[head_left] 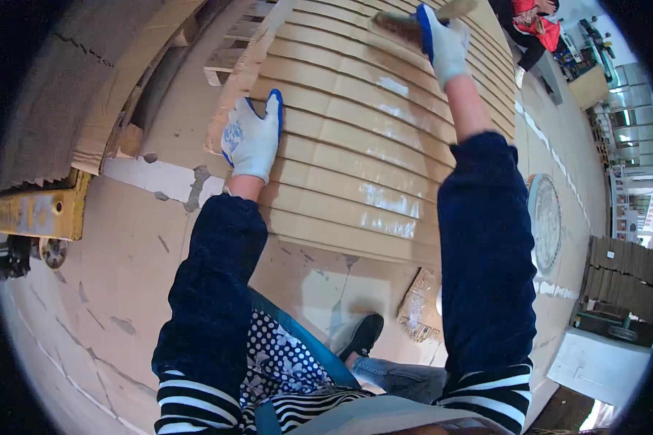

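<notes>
In front of me spreads a wide layer of tan cardboard sheets (326,123), overlapping in long staggered strips. Wet, glossy streaks shine over its middle and right part. My right hand (448,49), in a white glove with blue, reaches to the far right of the sheets. It grips a wide brush (397,25), whose head lies on the cardboard and whose handle pokes out to the right. At the left edge of the sheets rests my left hand (252,138), gloved alike and holding nothing. Its thumb is spread from the fingers, which lie toward the edge.
A tall cardboard stack (51,94) stands left, beside a yellow metal part (40,212) with a wheel. A wooden pallet (232,54) shows behind the sheets. Right of my arm is a round tub (544,223). Flat cardboard (421,304) lies near my shoe. Another person (533,29) is far right.
</notes>
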### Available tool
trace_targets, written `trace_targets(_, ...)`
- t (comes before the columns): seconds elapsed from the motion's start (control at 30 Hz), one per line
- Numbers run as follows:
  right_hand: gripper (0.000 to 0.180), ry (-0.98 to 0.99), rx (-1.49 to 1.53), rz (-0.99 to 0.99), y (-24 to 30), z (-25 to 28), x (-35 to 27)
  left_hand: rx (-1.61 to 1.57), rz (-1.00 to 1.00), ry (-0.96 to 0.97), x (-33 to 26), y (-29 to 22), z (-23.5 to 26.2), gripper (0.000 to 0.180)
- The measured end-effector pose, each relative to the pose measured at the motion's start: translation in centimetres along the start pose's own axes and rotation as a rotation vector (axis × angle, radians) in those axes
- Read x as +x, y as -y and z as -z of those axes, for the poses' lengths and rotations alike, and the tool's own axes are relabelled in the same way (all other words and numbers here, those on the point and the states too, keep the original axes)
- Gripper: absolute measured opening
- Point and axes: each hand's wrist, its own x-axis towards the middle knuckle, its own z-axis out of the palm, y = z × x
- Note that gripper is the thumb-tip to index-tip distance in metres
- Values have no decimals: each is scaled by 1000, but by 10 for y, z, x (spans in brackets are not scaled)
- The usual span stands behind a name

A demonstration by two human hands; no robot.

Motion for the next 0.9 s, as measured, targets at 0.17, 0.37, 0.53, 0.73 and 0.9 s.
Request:
trace_targets(0.17, 50, 32, -203, 44, -12, -19, -19, -13, -9, -6, 2, -2, -1, 66)
trace_targets(0.37, 52, 530, -145, -236, 74, 35, -118, 30, 29, 10, 3, 6, 7, 64)
trace_targets(0.53, 49, 261, 32, -152, 45, 17, -69, 49, 34, -8, -1, -2, 6, 63)
trace_targets(0.73, 46, 202, -161, -165, 39, -24, -5, 47, 46, -1, 0, 0, 7, 62)
trace_targets(0.9, 39, 290, -63, -113, 47, -6, -77, 60, 38, -7, 1, 0, 9, 61)
